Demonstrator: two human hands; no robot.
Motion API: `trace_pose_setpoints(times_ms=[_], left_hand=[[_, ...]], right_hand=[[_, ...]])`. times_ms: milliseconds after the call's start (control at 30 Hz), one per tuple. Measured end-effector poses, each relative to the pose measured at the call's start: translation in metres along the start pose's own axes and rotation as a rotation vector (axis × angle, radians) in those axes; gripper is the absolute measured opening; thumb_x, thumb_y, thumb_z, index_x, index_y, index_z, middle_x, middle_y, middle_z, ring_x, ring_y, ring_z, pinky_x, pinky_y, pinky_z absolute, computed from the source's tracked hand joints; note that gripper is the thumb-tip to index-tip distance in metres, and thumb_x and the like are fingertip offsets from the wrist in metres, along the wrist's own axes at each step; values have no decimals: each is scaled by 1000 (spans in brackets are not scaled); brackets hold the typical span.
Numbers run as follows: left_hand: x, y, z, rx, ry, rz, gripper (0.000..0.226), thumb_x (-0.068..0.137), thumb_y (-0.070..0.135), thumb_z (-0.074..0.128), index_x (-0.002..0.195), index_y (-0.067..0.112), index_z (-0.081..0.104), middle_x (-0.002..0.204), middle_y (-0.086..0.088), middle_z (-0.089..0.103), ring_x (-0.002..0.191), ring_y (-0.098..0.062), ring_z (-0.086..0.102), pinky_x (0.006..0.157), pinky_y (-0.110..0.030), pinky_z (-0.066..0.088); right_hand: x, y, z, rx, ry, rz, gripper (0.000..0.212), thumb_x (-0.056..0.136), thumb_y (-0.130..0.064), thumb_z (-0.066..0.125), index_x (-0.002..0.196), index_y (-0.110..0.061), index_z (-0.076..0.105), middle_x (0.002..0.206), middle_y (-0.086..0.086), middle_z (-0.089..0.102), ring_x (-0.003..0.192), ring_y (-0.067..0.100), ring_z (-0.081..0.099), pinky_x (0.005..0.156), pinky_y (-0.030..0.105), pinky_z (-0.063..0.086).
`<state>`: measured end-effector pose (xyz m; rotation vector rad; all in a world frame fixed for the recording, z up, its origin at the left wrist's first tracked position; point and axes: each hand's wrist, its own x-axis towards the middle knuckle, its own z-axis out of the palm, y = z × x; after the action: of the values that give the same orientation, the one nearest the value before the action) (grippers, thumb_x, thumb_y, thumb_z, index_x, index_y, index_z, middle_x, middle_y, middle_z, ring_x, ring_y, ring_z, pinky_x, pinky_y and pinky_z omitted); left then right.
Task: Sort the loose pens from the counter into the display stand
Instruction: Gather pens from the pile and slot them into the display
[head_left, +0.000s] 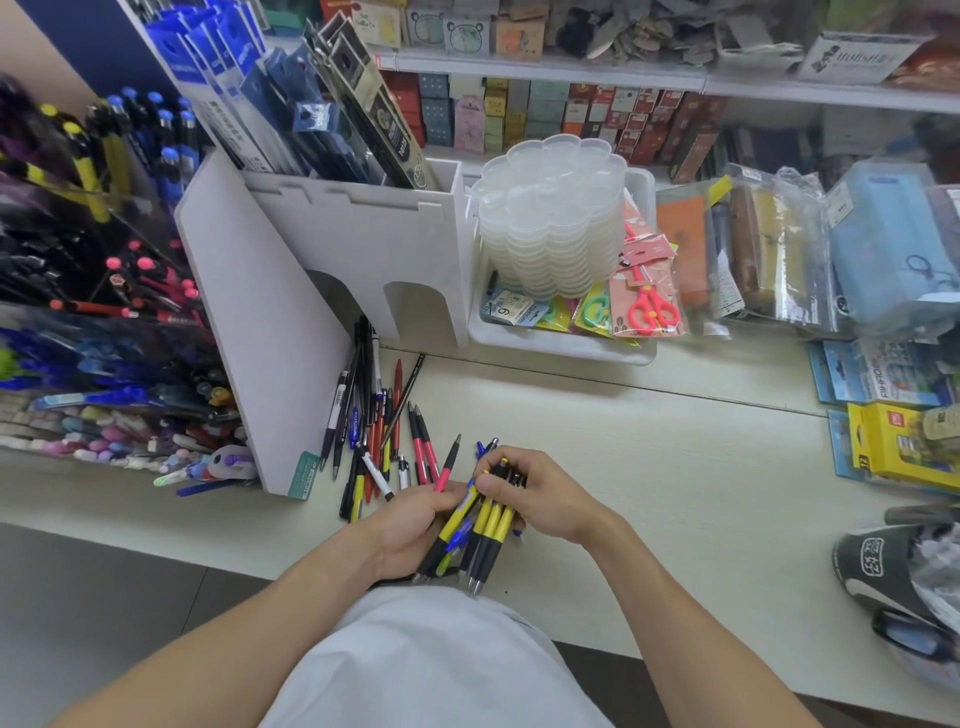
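My right hand is curled around a bunch of yellow pens, tips pointing down toward me. My left hand holds the bunch from below, and its fingers also pinch a pink pen. Both hands are tight on pens, just above the near edge of the counter.

The bunch is fat and mixed, with a blue pen stuck in it. If I let go a little, I think pens could slide out and roll off the near edge. The pink pen could slip too.

More loose pens lie in a messy pile just past my left hand, next to the white holder. The stand is far left, already full of colours. Clear lids sit stacked in a white tray behind. Shelves of small boxes fill the far wall, and bagged things lie on the right.
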<state>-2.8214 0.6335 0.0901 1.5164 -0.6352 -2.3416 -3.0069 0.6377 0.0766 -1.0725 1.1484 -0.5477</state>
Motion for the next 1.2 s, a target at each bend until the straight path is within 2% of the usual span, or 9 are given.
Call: trace_pose_setpoints(times_ms=[100, 333, 567, 667, 833, 933, 1033, 1100, 1200], left_hand=[[2, 0, -2, -28, 28, -44, 31, 101, 10, 52, 83, 5, 77, 81, -12, 76, 71, -18, 75, 60, -27, 59], [6, -2, -6, -88, 1, 9, 23, 98, 6, 55, 115, 1, 68, 106, -19, 74, 95, -25, 73, 80, -34, 58], [17, -6, -8, -34, 90, 77, 27, 97, 6, 57, 123, -2, 62, 108, -25, 65, 90, -31, 65, 83, -46, 55], [20, -8, -9, -25, 150, 115, 29, 97, 0, 57, 126, 3, 55, 98, -18, 65, 83, -27, 61, 85, -47, 52], [21, -8, -13, 48, 154, 93, 17, 100, 4, 54, 117, -1, 56, 76, -9, 59, 62, -19, 58, 61, -35, 54], [20, -8, -9, 21, 165, 77, 2, 100, 4, 53, 100, 6, 52, 71, -8, 46, 55, -16, 46, 46, -26, 38], [25, -7, -6, 31, 209, 107, 17, 99, 8, 53, 85, 12, 44, 67, -5, 35, 48, -14, 37, 41, -23, 25], [26, -7, -3, 51, 235, 141, 16, 99, 13, 55, 87, 10, 46, 65, -6, 39, 45, -14, 36, 41, -23, 23], [30, -8, 1, 119, 242, 214, 32, 101, 27, 58, 96, -4, 62, 74, -12, 65, 46, -16, 39, 42, -22, 26]], right_hand=[[-3, 5, 2, 7, 0, -52, 19, 100, -24, 65, 103, -5, 63, 77, 1, 62, 62, 15, 58, 50, 28, 47], [-8, 12, -1, 35, 31, -28, 13, 100, -22, 65, 101, -9, 65, 71, -4, 63, 58, 13, 57, 51, 26, 48], [-14, 16, -7, 58, 69, 17, 17, 101, -17, 62, 105, -1, 63, 75, 0, 66, 59, 11, 61, 51, 23, 48], [-16, 18, -12, 84, 105, 54, 14, 101, -17, 62, 103, -4, 64, 76, -2, 66, 61, 10, 60, 53, 21, 49], [-18, 20, -32, 127, 176, 68, 15, 102, -22, 62, 98, -8, 66, 78, 7, 65, 63, 17, 59, 53, 24, 47], [-15, 19, -41, 155, 230, 77, 17, 103, -20, 59, 94, -7, 65, 71, 4, 61, 59, 16, 54, 51, 23, 45], [-8, 17, -40, 169, 287, 106, 19, 105, -20, 56, 90, -10, 63, 66, 1, 57, 55, 14, 51, 49, 22, 43], [-2, 15, -36, 183, 334, 124, 18, 104, -21, 56, 91, -10, 62, 67, 1, 55, 53, 12, 51, 49, 22, 44], [11, 15, -26, 186, 511, 154, 16, 99, -19, 59, 86, -11, 61, 68, 2, 52, 56, 16, 50, 52, 28, 43]])
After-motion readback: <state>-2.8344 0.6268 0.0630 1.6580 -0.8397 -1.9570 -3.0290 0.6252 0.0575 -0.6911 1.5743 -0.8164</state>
